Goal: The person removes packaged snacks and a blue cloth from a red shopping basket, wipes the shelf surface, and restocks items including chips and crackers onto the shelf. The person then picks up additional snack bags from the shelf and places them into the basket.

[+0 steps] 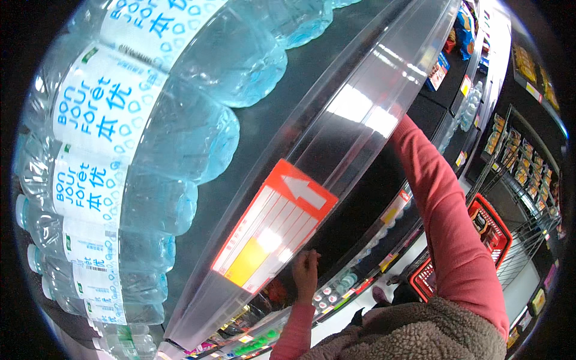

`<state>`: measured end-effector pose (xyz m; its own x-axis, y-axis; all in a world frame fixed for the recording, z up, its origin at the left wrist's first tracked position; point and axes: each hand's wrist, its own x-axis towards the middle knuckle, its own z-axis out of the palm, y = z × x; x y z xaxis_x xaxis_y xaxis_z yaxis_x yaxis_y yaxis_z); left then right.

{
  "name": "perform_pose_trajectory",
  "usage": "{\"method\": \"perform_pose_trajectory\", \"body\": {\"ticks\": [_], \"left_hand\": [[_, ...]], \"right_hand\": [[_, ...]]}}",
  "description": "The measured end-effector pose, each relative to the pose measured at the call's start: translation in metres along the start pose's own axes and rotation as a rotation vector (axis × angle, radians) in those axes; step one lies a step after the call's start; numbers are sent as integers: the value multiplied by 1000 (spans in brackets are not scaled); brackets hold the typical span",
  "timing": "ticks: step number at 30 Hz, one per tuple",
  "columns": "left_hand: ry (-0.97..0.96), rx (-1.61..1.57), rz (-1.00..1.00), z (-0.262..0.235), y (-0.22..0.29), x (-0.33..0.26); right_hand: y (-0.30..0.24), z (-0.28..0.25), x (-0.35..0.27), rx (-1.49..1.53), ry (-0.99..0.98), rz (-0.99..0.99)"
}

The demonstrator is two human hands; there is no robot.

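Several clear blue-tinted water bottles (180, 144) with white labels line the dark shelf (252, 126) at the left. Along the shelf's front runs a transparent plastic rail (360, 114) carrying a red-and-white price card (276, 228) with a yellow patch. My left hand (306, 273) is just below that card, fingers curled closed; whatever is in them, if anything, is hidden. My right arm (441, 198), in a pink sleeve, reaches up to the rail, and its hand is hidden beyond the rail. Neither hand visibly touches the bottles.
A red shopping basket (501, 240) stands at the right by a wire rack (510, 156) of packaged goods. Blue and red snack bags (465, 30) sit on the far shelf. Lower shelves hold more bottles (345, 282). A shoe (381, 297) shows on the pale floor.
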<state>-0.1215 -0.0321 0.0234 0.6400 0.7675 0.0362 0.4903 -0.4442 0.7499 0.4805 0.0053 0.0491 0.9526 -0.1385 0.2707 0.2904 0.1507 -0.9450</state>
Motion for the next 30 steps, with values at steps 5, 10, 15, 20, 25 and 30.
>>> {"method": "perform_pose_trajectory", "body": {"ticks": [5,10,15,20,25,30], "left_hand": [[22,-36,80,4,-6,0],[-71,-98,44,0,-4,1],[-71,-172,13,2,-7,-2],[-75,-225,100,1,-11,2],[24,-72,166,-9,6,-27],[75,3,429,-33,26,-88]], "right_hand": [[-42,24,-85,242,-159,-272],[-81,17,-207,159,-279,-249],[-94,34,-318,157,-416,-390],[-81,47,-401,-172,-740,-548],[-72,34,-451,-107,-1052,-673],[-75,30,-476,-555,-1301,-834]]}}
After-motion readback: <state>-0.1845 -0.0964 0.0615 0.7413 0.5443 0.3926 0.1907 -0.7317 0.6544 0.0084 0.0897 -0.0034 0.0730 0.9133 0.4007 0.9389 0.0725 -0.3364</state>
